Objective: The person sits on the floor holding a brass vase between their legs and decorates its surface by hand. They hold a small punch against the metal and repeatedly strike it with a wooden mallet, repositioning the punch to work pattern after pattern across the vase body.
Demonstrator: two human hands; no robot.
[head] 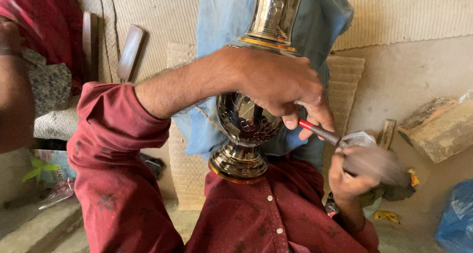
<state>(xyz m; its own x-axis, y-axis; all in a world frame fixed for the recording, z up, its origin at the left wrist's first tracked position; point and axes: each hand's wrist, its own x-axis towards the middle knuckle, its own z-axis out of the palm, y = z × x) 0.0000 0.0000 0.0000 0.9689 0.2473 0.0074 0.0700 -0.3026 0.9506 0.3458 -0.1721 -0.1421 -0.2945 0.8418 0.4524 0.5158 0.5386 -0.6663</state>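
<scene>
The tall, polished, engraved metal vase (249,120) lies across the person's lap, its round foot against the dark red shirt (266,208) and its neck cut off by the top edge. The left hand (281,85) drapes over the vase's belly, hiding part of it, fingers pinching a thin red-and-grey chisel (319,131). Right of the vase, the right hand (347,176) is closed around a motion-blurred hammer (372,159), whose shape is hard to make out.

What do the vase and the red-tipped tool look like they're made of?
The vase looks like polished metal, probably brass or plated: mirror reflections, engraved circles, gold bands. The tool in the left hand seems a dull grey metal rod with a red painted or plastic end. The right hand is motion-blurred.
</scene>
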